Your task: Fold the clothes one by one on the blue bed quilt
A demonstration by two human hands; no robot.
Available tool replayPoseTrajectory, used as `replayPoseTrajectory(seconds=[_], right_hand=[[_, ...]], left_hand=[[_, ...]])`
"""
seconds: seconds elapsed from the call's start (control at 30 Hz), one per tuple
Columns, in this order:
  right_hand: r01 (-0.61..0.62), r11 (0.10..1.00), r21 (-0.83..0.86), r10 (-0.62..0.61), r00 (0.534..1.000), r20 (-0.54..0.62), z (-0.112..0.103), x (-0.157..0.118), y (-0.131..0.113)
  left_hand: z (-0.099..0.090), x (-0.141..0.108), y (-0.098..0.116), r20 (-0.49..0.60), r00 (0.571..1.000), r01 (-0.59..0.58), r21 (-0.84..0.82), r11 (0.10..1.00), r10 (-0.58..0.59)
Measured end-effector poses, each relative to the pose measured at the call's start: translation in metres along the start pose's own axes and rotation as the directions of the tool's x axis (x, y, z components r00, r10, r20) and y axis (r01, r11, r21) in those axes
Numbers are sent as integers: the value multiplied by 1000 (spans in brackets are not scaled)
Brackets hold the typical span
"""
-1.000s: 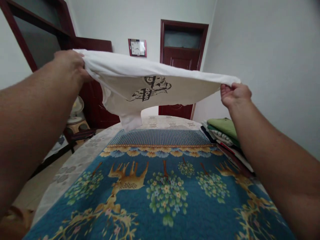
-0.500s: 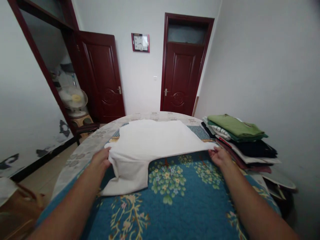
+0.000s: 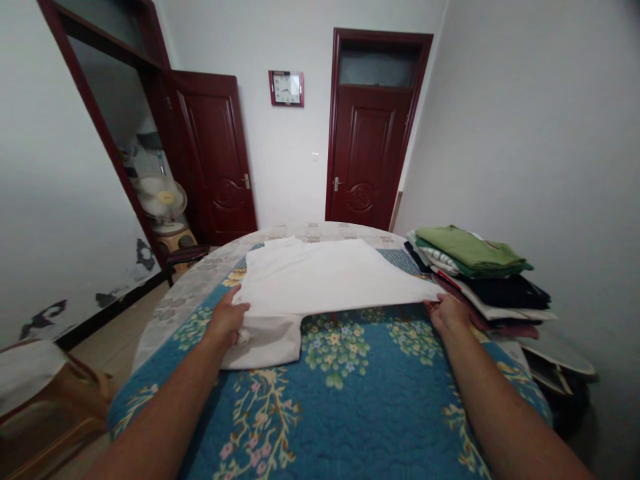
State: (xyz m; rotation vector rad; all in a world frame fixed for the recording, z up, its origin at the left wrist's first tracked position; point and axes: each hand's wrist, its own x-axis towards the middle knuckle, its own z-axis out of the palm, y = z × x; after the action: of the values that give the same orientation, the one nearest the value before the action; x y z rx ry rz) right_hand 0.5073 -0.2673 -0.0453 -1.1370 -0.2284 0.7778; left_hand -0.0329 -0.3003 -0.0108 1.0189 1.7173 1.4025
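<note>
A white shirt (image 3: 310, 277) lies spread on a blue floral quilted cloth (image 3: 380, 413). My left hand (image 3: 227, 320) holds its left edge, where some of the fabric is bunched by the fingers. Close to that hand, a part like a sleeve (image 3: 273, 340) lies toward me in a squared-off shape. The shirt's right end narrows to a point, and my right hand (image 3: 445, 312) pinches it there. Between my two hands the near edge runs fairly straight.
At the right stands a stack of folded clothes (image 3: 495, 280), green on top. Under the quilted cloth, a pale patterned tablecloth (image 3: 175, 300) covers the rounded table. A wooden chair (image 3: 55, 400) stands at the lower left, with a fan (image 3: 163, 199) by the open doorway.
My left hand has moved inward along the shirt's left edge, and the sleeve part has been drawn in and lies shorter. My right hand keeps its hold, slightly farther right.
</note>
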Motion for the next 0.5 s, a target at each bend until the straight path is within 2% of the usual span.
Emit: replayPoseTrajectory(seconds=[0.17, 0.3, 0.37, 0.43, 0.5], right_hand=[[145, 989, -11, -145, 989, -24, -29, -6, -11], [120, 985, -126, -123, 992, -20, -58, -5, -6], [93, 967, -237, -99, 995, -16, -69, -2, -3], [103, 923, -370, -111, 994, -2, -77, 2, 0], [133, 849, -511, -146, 989, 16, -82, 5, 2]], left_hand=[[-17, -16, 9, 104, 993, 59, -78, 995, -50], [-28, -38, -5, 183, 963, 222, -121, 968, -198], [-30, -47, -14, 177, 957, 245, -69, 967, -230], [-30, -54, -22, 113, 985, 127, 57, 990, -133], [-31, -61, -27, 93, 993, -93, 251, 964, 71]])
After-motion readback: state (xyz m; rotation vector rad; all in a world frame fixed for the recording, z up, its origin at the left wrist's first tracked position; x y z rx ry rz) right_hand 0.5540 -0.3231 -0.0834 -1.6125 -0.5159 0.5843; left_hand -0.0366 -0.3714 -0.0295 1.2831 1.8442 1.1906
